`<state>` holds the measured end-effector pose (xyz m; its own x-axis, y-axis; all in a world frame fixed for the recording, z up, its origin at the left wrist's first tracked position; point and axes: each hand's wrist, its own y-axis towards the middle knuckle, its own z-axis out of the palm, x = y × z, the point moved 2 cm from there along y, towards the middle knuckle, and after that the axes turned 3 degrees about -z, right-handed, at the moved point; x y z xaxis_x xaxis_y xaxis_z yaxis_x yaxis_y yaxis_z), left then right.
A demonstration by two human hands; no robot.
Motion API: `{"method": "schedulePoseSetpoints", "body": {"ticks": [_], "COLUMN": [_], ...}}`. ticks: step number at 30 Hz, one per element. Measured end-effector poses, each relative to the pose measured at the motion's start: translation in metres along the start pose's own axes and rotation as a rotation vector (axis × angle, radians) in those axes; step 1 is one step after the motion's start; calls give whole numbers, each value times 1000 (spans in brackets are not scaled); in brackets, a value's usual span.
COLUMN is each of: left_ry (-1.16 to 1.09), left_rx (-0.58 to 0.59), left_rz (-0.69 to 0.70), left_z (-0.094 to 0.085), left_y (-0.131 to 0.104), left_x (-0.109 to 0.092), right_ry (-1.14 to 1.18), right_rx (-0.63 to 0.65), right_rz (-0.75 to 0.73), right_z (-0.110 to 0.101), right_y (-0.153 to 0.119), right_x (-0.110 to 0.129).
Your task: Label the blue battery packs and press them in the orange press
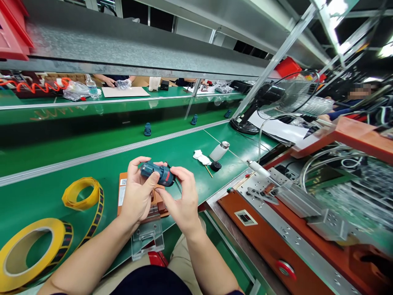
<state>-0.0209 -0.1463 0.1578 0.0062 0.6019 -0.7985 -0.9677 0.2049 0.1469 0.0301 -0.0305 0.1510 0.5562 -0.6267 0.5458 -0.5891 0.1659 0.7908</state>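
Head view: both hands are raised just above the near edge of the green table (190, 155), and a small dark blue housing (157, 172) is held between them. The left hand (138, 196) closes on the housing's left end, thumb up against its underside and fingers curled over the top. The right hand (183, 198) grips the right end, where a red mark shows on the casing, with fingertips (175, 171) pressed on the upper edge. Both hands are therefore clamped on the one part — neither is free.

The housing's long axis runs left to right across the view, dipping slightly toward the right hand. It lies directly between the two hands, touching both, so neither is the nearer. It hangs clear of the table, directly above an orange fixture block (123, 192) that rests on the table beneath the left wrist; whether the part touches the block cannot be told.

A thin dark strand runs down from the housing's right end past the right thumb; its nature is unclear.

Surroundings: a clear plastic stand (147, 241) sits at the table edge below the hands; rolls of yellow tape (30, 250) lie to the left; a white bottle (219, 150) and a black cap (215, 166) lie well apart to the right. Similar blue parts (147, 129) sit on the conveyor beyond.
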Motion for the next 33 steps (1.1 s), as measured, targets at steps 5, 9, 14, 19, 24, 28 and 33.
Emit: {"method": "schedulePoseSetpoints", "body": {"ticks": [5, 9, 14, 19, 24, 28, 33], "left_ry": [74, 64, 81, 147, 187, 190, 190], "left_rx": [-96, -5, -11, 74, 155, 166, 163], "left_rz": [-125, -300, -346, -446, -490, -519, -552], "left_z": [-4, 1, -3, -10, -10, -11, -14], "left_y": [2, 4, 9, 13, 14, 15, 15], "left_x": [0, -1, -5, 0, 7, 11, 15], "right_ry": [108, 153, 150, 100, 123, 93, 70], "right_rx": [46, 22, 119, 260, 386, 413, 440], "right_rz": [208, 325, 182, -151, -282, -352, -404], "right_z": [8, 10, -1, -20, -27, -28, -30], "right_y": [-8, -12, -9, 6, 18, 21, 21], "right_x": [-5, -10, -14, -14, -16, -17, -18]}}
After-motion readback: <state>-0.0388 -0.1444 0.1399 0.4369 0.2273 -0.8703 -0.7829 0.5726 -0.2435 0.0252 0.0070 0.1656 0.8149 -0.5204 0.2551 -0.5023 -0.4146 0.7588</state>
